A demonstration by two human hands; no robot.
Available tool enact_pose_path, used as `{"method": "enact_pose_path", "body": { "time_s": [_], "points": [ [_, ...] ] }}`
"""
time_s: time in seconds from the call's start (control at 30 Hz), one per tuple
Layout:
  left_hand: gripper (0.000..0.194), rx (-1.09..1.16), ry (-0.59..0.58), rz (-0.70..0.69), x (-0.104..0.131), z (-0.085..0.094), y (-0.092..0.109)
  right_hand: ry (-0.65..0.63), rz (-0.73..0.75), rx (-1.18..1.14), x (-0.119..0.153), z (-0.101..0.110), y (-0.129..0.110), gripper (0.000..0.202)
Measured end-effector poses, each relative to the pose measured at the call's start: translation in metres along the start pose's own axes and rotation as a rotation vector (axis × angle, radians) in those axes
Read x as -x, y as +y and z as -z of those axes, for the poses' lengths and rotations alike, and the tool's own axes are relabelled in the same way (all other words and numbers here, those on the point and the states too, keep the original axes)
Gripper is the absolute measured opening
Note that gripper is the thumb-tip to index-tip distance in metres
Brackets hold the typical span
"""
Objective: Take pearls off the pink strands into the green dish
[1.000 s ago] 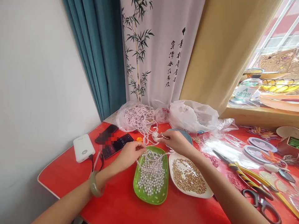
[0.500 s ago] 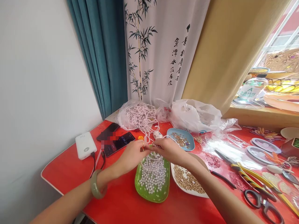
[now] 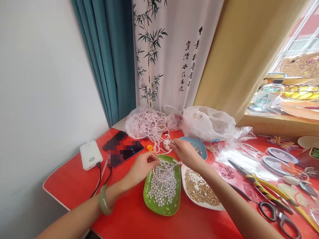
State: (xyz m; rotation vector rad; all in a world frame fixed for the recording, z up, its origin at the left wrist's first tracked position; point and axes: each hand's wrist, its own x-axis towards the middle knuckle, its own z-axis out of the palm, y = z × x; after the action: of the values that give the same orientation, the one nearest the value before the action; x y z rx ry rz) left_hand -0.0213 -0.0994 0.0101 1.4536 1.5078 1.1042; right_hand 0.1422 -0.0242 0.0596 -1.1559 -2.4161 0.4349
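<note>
Silver-white beads (image 3: 163,184) fill a green tray (image 3: 161,210) on the red table. My left hand (image 3: 144,165) is at the tray's upper left edge, thumb and fingers pinched on the end of a bead strand (image 3: 169,162) that runs right across the top of the tray. Farther right and higher, my right hand (image 3: 185,151) pinches something too small to make out, near a white spool (image 3: 166,144). It partly covers a blue plate (image 3: 203,149). Gold beads (image 3: 201,192) lie in a white dish (image 3: 190,198) under my right forearm.
Pink bead strands (image 3: 151,124) and plastic bags (image 3: 209,124) lie at the back. Phones (image 3: 127,153) and a white power bank (image 3: 91,155) with cables are at the left. Pliers (image 3: 266,189) and scissors (image 3: 280,217) lie at the right.
My hands were together above the green tray and are now apart. My right hand has moved up and right, and the bead strand shows across the tray's top.
</note>
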Motion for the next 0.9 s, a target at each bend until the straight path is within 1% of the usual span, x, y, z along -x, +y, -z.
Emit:
{"method": "enact_pose_path", "body": {
  "time_s": [0.13, 0.33, 0.47, 0.7, 0.9],
  "points": [
    [0.014, -0.043, -0.016, 0.062, 0.006, 0.003, -0.005, 0.06, -0.017, 0.038, -0.002, 0.004, 0.009, 0.03],
    [0.018, -0.074, -0.051, 0.089, 0.015, 0.009, -0.004, 0.049, 0.013, 0.043, -0.002, 0.004, 0.014, 0.03],
    [0.017, -0.122, -0.052, 0.083, 0.019, 0.011, -0.005, 0.066, -0.015, 0.05, -0.003, 0.005, 0.016, 0.029],
    [0.015, -0.154, -0.058, 0.103, 0.021, 0.005, -0.012, 0.142, -0.089, 0.014, -0.008, 0.013, 0.034, 0.027],
    [0.014, -0.209, -0.064, 0.106, 0.022, 0.002, -0.013, 0.218, -0.143, 0.033, -0.007, 0.026, 0.039, 0.03]
  ]
}}
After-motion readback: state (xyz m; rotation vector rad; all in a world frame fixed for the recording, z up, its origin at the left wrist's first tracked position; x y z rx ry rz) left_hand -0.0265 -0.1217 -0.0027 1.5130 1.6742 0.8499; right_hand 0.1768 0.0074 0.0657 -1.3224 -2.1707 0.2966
